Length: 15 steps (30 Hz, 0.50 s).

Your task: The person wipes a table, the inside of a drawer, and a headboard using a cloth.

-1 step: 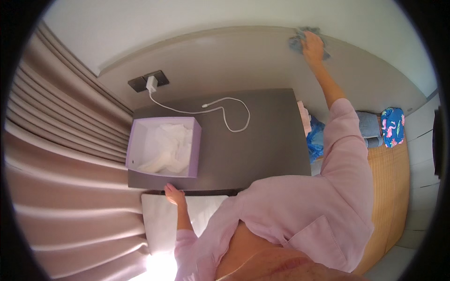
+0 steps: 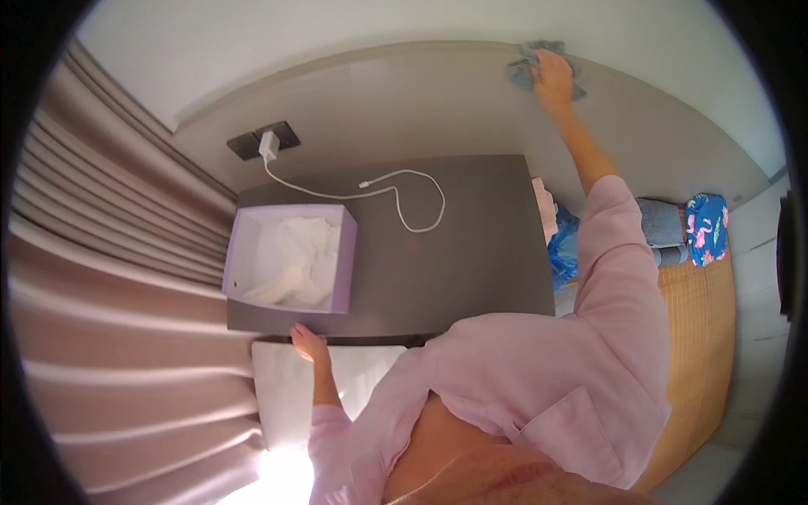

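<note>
My right hand (image 2: 553, 74) is stretched far up against the beige wall panel (image 2: 404, 93), pressing a grey-blue cloth (image 2: 523, 71) flat on it. My left hand (image 2: 308, 343) rests on the front edge of the dark grey table (image 2: 454, 269) and holds nothing, its fingers touching the rim. Just beyond that hand stands an open lilac box (image 2: 290, 257) with crumpled white paper inside. Both arms are in pink sleeves.
A white charger (image 2: 269, 145) sits in a wall socket, and its cable (image 2: 412, 198) loops over the table. Pleated curtains (image 2: 109, 278) hang at left, with a white pillow (image 2: 282, 387) below the table. At right lie a woven mat (image 2: 699, 337), a blue patterned pouch (image 2: 705, 227) and a blue bag (image 2: 562, 248).
</note>
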Tool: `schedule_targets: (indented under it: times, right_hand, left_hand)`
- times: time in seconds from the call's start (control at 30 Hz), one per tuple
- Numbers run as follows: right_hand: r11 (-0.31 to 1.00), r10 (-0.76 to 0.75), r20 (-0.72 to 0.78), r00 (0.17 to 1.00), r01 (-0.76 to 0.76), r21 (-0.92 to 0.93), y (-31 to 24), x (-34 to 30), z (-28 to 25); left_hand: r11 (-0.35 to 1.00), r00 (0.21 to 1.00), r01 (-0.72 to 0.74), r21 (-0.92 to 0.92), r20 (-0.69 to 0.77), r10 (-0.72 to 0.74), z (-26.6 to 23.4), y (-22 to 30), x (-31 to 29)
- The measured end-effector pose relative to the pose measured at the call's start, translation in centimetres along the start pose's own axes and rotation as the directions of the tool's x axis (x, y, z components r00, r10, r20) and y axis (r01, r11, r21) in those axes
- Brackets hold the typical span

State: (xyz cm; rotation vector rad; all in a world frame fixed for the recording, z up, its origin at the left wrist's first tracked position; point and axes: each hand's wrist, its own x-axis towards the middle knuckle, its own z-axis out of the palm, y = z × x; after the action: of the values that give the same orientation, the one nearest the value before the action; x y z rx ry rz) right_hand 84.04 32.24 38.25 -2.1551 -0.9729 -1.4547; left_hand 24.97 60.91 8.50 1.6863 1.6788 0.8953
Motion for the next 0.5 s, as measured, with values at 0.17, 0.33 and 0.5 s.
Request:
schedule_targets:
  times: [0.17, 0.33, 0.5]
  right_hand:
    - [0.956, -0.209, -0.017, 0.978, 0.207, 0.207, -4.2, 0.7, 0.9]
    - [0.732, -0.661, 0.398, 0.636, 0.664, 0.155, -2.6, -4.6, 1.5]
    - [0.405, -0.794, 0.584, 0.17, 0.864, 0.299, 6.0, -15.7, 5.9]
  left_hand:
    - [0.993, 0.993, 0.087, -0.08, -0.077, -0.094, 3.0, 4.6, -3.8]
    - [0.86, 0.822, 0.511, 0.004, -0.294, -0.487, 4.7, 10.3, -6.8]
    - [0.853, 0.818, 0.513, 0.09, -0.351, -0.455, 5.3, 12.9, -8.2]
